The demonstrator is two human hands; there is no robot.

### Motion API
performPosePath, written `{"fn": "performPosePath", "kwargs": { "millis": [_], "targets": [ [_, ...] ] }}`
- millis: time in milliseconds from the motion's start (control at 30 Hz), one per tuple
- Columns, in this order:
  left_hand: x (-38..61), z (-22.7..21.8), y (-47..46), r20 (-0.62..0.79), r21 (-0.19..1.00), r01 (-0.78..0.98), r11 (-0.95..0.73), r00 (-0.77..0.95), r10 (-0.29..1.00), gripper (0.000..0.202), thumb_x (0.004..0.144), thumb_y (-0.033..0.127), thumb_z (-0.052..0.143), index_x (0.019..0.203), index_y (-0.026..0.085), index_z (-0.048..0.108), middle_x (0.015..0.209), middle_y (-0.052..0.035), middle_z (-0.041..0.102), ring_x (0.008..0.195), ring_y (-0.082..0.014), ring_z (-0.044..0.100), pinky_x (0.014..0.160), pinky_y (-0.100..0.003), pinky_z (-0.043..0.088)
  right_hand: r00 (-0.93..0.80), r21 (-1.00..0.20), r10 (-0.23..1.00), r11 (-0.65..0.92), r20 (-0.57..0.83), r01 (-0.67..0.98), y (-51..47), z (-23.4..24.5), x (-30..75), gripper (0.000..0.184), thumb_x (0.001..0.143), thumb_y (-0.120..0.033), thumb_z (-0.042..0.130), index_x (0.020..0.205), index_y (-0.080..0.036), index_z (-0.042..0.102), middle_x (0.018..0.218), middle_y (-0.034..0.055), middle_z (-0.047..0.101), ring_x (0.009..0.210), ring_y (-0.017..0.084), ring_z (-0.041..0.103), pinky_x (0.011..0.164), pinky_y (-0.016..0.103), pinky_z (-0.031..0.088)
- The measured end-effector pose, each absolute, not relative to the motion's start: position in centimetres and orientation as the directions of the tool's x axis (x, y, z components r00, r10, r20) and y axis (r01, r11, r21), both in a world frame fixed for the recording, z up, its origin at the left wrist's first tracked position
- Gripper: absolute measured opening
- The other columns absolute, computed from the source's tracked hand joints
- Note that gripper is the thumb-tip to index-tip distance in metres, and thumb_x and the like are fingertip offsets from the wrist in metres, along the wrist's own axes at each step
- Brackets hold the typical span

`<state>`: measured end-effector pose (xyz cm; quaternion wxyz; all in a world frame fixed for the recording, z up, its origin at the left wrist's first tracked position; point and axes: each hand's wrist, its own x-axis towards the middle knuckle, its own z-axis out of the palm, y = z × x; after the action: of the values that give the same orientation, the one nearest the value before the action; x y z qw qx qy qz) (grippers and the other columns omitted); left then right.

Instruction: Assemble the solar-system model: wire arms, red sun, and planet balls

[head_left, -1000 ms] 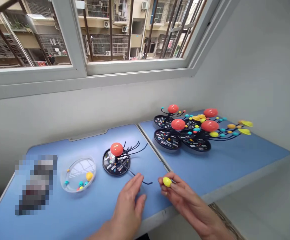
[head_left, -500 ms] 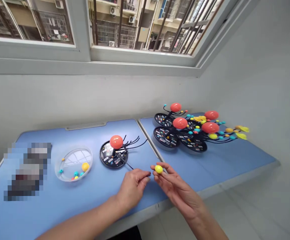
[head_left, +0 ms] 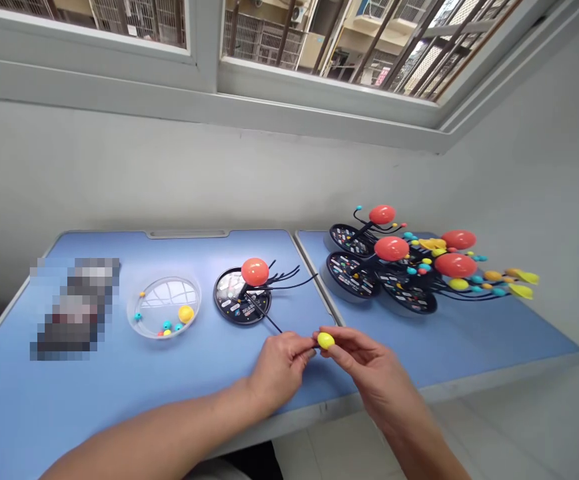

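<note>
In the head view a solar system model [head_left: 242, 313] stands on the blue table, with a black round base, a large red-orange ball [head_left: 255, 272] and several bare black arms. My left hand [head_left: 282, 367] is closed near the tip of one thin black arm [head_left: 269, 319] that reaches toward me. Between the fingertips of my right hand [head_left: 369, 367] is a yellow ball [head_left: 326, 341], right at the left fingertips. Whether the arm's tip is inside the ball is hidden by the fingers.
Left of the model, a clear round dish [head_left: 134, 320] holds several small coloured balls and a larger orange ball [head_left: 186, 314]. A pixelated object [head_left: 74, 310] lies farther left. Several models with coloured balls [head_left: 352, 275] crowd the right table, near the wall. A seam divides the tables.
My right hand has brought the yellow ball left against the left fingertips, closing the gap between the hands. The whole view has shifted, so the table things appear farther right.
</note>
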<state>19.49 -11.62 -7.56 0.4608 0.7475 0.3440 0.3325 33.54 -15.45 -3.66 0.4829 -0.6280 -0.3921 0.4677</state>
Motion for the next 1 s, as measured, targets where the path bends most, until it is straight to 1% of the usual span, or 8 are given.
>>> {"fn": "performPosePath", "kwargs": {
  "millis": [167, 333, 467, 600, 667, 867, 1000],
  "targets": [
    [19.5, -7.7, -11.6, 0.171, 0.914, 0.226, -0.338, 0.541, 0.824, 0.023, 0.083, 0.012, 0.045, 0.078, 0.018, 0.067, 0.067, -0.0002, 0.061, 0.065, -0.0111, 0.053, 0.061, -0.019, 0.04, 0.255, -0.955, 0.951, -0.225, -0.173, 0.192, -15.8, -3.1, 33.6, 0.027, 0.062, -0.037, 0.073, 0.086, -0.023, 0.071, 0.088, 0.0047, 0.071, 0.085, 0.021, 0.062, 0.079, 0.031, 0.049],
    [19.6, -7.8, -11.6, 0.164, 0.904, 0.244, -0.351, 0.559, 0.813, 0.024, 0.083, 0.012, 0.045, 0.076, 0.018, 0.067, 0.067, 0.0002, 0.062, 0.067, -0.0115, 0.054, 0.061, -0.019, 0.04, 0.26, -0.911, 0.957, -0.218, -0.129, 0.351, -15.9, -2.0, 33.1, 0.028, 0.059, -0.041, 0.073, 0.081, -0.023, 0.072, 0.087, 0.006, 0.071, 0.084, 0.025, 0.064, 0.08, 0.036, 0.051],
    [19.7, -7.6, -11.6, 0.15, 0.913, 0.24, -0.33, 0.554, 0.819, 0.025, 0.081, 0.007, 0.045, 0.07, 0.016, 0.065, 0.064, 0.0002, 0.062, 0.064, -0.0111, 0.054, 0.06, -0.018, 0.039, 0.238, -0.867, 0.97, -0.155, -0.044, 0.474, -16.1, -2.1, 33.2, 0.022, 0.06, -0.038, 0.072, 0.078, -0.026, 0.073, 0.086, 0.0032, 0.072, 0.083, 0.024, 0.064, 0.082, 0.035, 0.051],
    [19.7, -7.6, -11.6, 0.148, 0.917, 0.234, -0.323, 0.553, 0.82, 0.027, 0.076, 0.001, 0.043, 0.06, 0.015, 0.06, 0.06, 0.0008, 0.059, 0.059, -0.0102, 0.052, 0.056, -0.018, 0.036, 0.183, -0.827, 0.983, -0.099, 0.005, 0.554, -16.1, -2.4, 33.4, 0.018, 0.064, -0.035, 0.069, 0.08, -0.027, 0.072, 0.083, 0.0018, 0.072, 0.081, 0.023, 0.065, 0.079, 0.034, 0.052],
    [19.6, -7.6, -11.7, 0.147, 0.917, 0.236, -0.321, 0.548, 0.824, 0.028, 0.074, 0.0, 0.042, 0.058, 0.015, 0.059, 0.058, 0.0011, 0.058, 0.058, -0.01, 0.05, 0.055, -0.018, 0.035, 0.163, -0.805, 0.987, -0.085, 0.015, 0.587, -15.9, -2.4, 33.4, 0.015, 0.063, -0.034, 0.069, 0.077, -0.027, 0.072, 0.082, 0.0016, 0.072, 0.08, 0.023, 0.066, 0.077, 0.034, 0.052],
    [19.4, -7.6, -11.6, 0.133, 0.919, 0.244, -0.309, 0.545, 0.828, 0.028, 0.069, -0.002, 0.039, 0.06, 0.016, 0.058, 0.056, 0.0021, 0.055, 0.055, -0.0101, 0.049, 0.054, -0.018, 0.036, 0.115, -0.768, 0.993, -0.049, 0.032, 0.639, -15.5, -1.9, 33.0, 0.012, 0.064, -0.035, 0.067, 0.073, -0.028, 0.07, 0.082, 0.001, 0.072, 0.078, 0.025, 0.065, 0.073, 0.033, 0.052],
    [19.4, -7.6, -11.6, 0.141, 0.924, 0.233, -0.304, 0.532, 0.835, 0.027, 0.07, -0.001, 0.04, 0.056, 0.016, 0.057, 0.054, 0.0022, 0.053, 0.054, -0.0098, 0.047, 0.053, -0.018, 0.036, 0.104, -0.758, 0.994, -0.052, 0.021, 0.65, -15.3, -1.9, 32.9, 0.01, 0.065, -0.035, 0.066, 0.072, -0.028, 0.07, 0.08, 0.0002, 0.072, 0.076, 0.023, 0.065, 0.072, 0.031, 0.051]
  ]
}}
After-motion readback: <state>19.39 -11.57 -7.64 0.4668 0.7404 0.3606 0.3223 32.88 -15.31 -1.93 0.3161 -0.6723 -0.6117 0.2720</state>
